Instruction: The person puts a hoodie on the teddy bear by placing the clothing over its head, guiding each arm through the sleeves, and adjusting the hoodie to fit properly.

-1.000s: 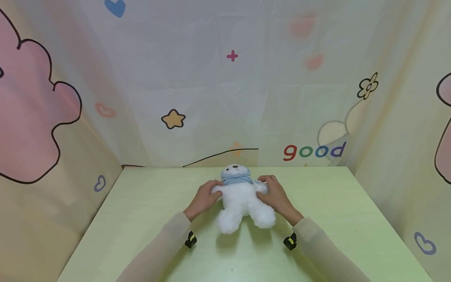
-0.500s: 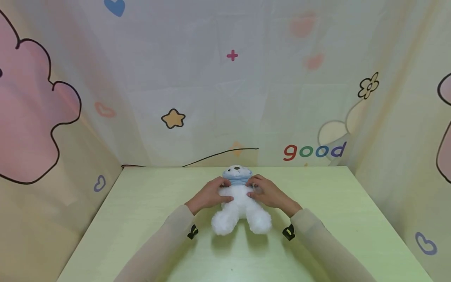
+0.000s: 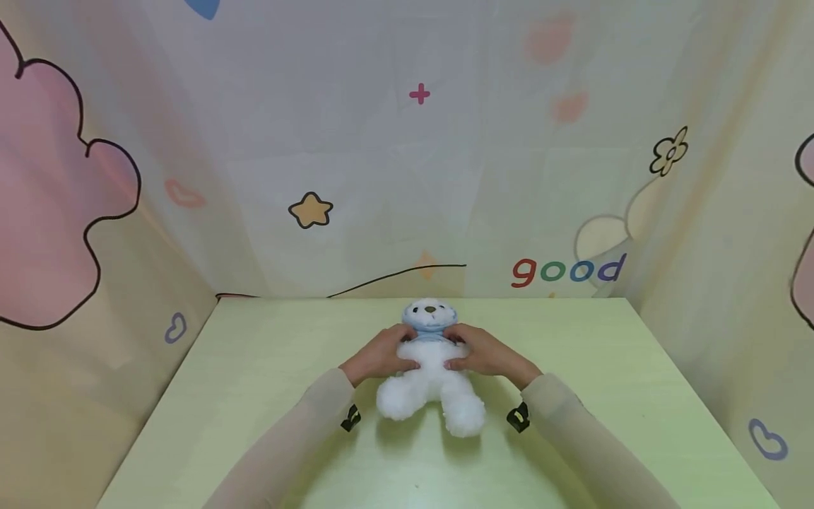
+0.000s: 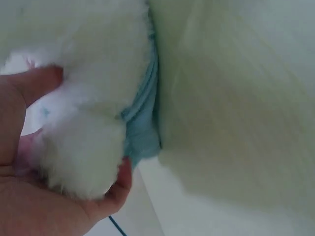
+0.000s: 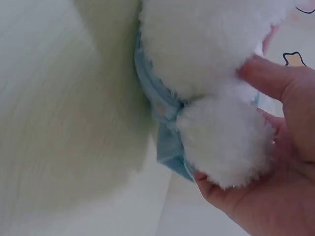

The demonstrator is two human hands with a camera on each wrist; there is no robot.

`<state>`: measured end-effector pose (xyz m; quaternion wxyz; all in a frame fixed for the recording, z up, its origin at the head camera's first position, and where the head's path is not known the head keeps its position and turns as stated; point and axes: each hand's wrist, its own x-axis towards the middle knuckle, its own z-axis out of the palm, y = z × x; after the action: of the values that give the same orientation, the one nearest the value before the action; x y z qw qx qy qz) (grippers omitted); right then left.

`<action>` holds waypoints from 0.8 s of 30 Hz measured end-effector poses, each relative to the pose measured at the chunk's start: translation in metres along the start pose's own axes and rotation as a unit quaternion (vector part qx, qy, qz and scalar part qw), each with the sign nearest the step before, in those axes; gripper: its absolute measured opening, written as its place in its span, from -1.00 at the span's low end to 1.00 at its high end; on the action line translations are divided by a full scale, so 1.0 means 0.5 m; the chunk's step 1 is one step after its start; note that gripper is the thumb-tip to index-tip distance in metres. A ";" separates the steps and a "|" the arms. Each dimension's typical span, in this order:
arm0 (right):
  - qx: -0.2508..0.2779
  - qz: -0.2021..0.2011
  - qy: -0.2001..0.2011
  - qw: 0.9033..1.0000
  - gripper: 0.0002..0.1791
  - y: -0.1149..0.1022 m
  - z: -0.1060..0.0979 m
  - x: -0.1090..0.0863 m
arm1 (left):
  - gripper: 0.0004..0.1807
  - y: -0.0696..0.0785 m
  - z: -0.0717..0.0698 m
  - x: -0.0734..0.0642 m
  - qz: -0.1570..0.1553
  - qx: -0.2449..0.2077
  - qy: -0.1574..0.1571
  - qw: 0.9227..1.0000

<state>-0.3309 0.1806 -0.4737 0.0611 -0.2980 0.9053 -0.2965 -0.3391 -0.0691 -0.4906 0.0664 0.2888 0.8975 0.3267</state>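
A white plush bear (image 3: 435,373) with a light blue cloth (image 3: 430,332) round its neck is at the middle of the far part of the table, its face and belly toward me. My left hand (image 3: 381,352) grips it by one side, fingers behind and thumb on the front. From the other side my right hand (image 3: 488,351) holds it the same way. In the left wrist view, a fluffy arm (image 4: 86,155) of the bear lies between thumb and fingers. The right wrist view has the other fluffy arm (image 5: 224,140) in that palm. The bear's back is hidden.
The pale green table (image 3: 254,403) ends at a printed curtain (image 3: 356,141) behind the bear. More curtain with cartoon prints hangs at the left and right sides. Dark wrist-worn devices (image 3: 518,418) sit under both sleeves.
Both hands have moved inward from the bear's arms to closer round its body. The bear's face has tipped more toward me, and its legs have shifted and spread. The head view has shifted slightly.
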 end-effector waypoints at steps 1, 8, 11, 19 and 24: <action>-0.005 -0.006 0.007 1.000 -0.52 -0.001 0.003 0.001 | -0.58 -0.001 0.003 0.001 0.015 0.005 0.010 1.000; -0.086 -0.018 0.087 0.992 -0.74 -0.014 0.033 -0.001 | -0.71 0.008 0.026 -0.005 0.063 0.080 0.087 0.991; -0.139 -0.028 0.119 0.983 -0.71 -0.019 0.049 -0.007 | -0.73 0.017 0.033 -0.013 0.071 0.139 0.111 0.981; -0.249 -0.067 0.170 0.951 -0.59 -0.034 0.088 -0.019 | -0.60 0.033 0.064 -0.029 0.091 0.285 0.154 0.942; -0.268 -0.067 0.205 0.939 -0.60 -0.042 0.099 -0.027 | -0.61 0.031 0.076 -0.035 0.104 0.313 0.182 0.926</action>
<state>-0.2950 0.1500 -0.5031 -0.2277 -0.2960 0.9221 -0.1010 -0.3056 -0.0485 -0.5120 -0.2262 0.3217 0.9158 0.0812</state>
